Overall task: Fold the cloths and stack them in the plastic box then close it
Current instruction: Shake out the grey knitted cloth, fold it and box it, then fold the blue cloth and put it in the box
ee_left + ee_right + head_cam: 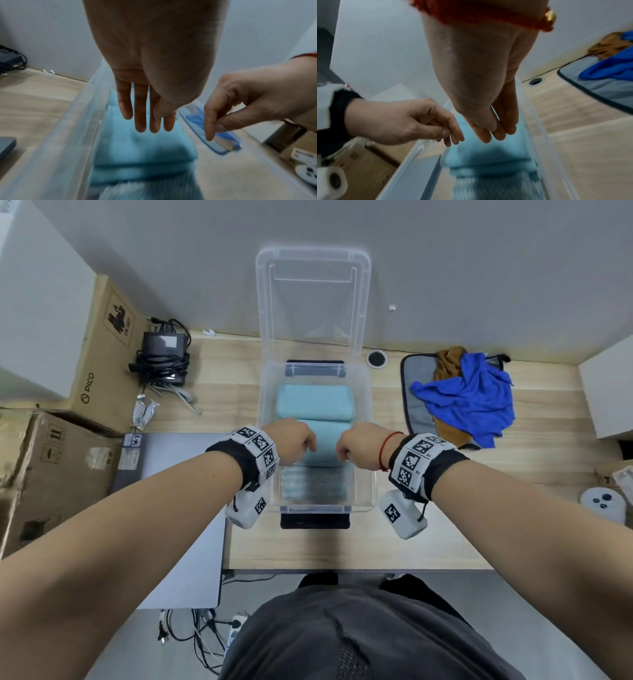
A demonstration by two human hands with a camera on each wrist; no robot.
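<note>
Box (365,440): clear plastic, standing mid-desk, lid (313,299) leaning open against the wall behind it.

Folded cloths (314,402): light blue, lying in a row inside the box; a paler ribbed one (313,484) is sitting nearest the person.

Loose cloths: a blue cloth (469,402) is lying crumpled over a brown one (448,364) on a grey mat (419,402), right of the box, waiting to be folded.

Left hand (294,441): hanging over the box, fingers (140,108) straight and pointing down, holding nothing.

Right hand (359,445): beside it, fingers relaxed, released.

Handling, by judgement: the blue cloth is looking light, limp and non-slippery, nothing fragile. Two adjacent corners are offering the best hold, one per hand, so it hangs flat. The lid is looking thin and flexible; its far edge is the place to take it.
</note>
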